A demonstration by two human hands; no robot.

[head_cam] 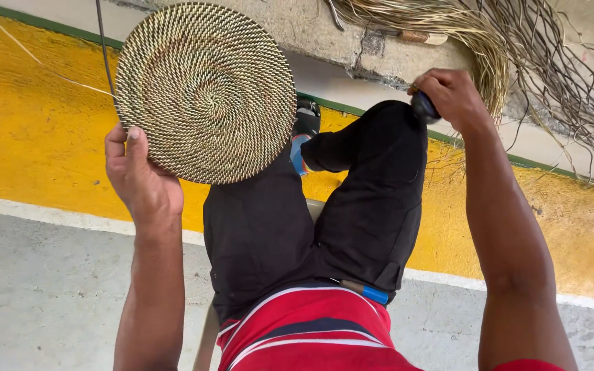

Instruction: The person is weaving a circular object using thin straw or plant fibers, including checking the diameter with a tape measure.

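Woven disc [205, 93]: round, coiled, tan and dark, held up at its lower left edge by the left hand [139, 175], fingers behind and thumb on the rim, above the left knee. Right hand [450, 96]: clenched round a dark tool handle [423, 107] at the right knee [393, 127]. Fibre bundle [496, 41]: lying on the concrete ledge [324, 34] beyond. Floor [29, 130]: yellow.

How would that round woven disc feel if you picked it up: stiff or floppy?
Probably stiff: the woven disc keeps its round shape though the left hand grips only its lower edge. Likely light, since that one-sided grip carries it. The tight coiled ridges should give a rough, non-slippery hold.
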